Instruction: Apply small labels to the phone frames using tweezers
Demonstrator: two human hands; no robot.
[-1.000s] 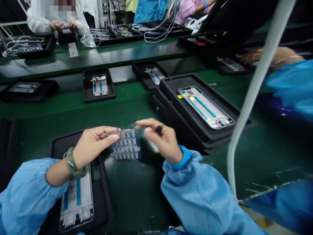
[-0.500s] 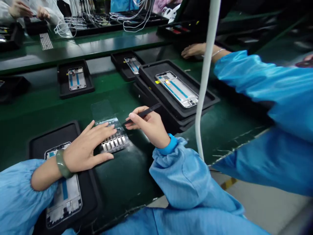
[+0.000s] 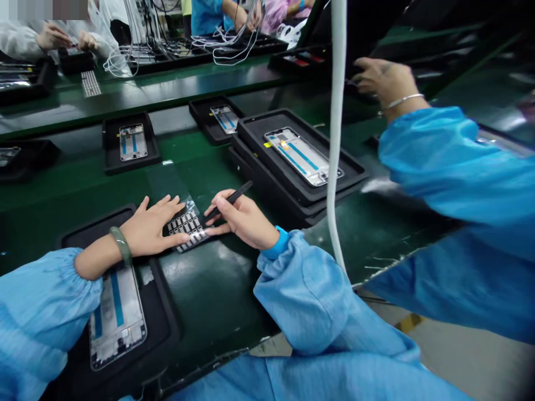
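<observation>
My left hand [image 3: 152,225] lies with fingers spread on the left part of a clear-backed sheet of small metallic pieces [image 3: 190,223], a bangle round its wrist. Between thumb and fingers of my right hand [image 3: 242,218] is a slim black tool that looks like tweezers [image 3: 234,199], slanting up to the right. Fingers of that hand touch the sheet's right edge. Beneath my left forearm a phone frame [image 3: 121,312] with blue strips rests in a black tray [image 3: 161,312]; the sleeve hides part of it.
Stacked black trays [image 3: 276,195] hold another phone frame [image 3: 303,156] to the right. Two more trayed frames [image 3: 134,142] stand farther back. A white cable [image 3: 337,139] hangs in front. At right, a co-worker's hand [image 3: 388,83] reaches over the bench; others work across it.
My left hand has drawn back leftward, uncovering more of the sheet. My right hand has moved slightly left and down to the sheet's edge. The co-worker's hand at right has lifted and moved right.
</observation>
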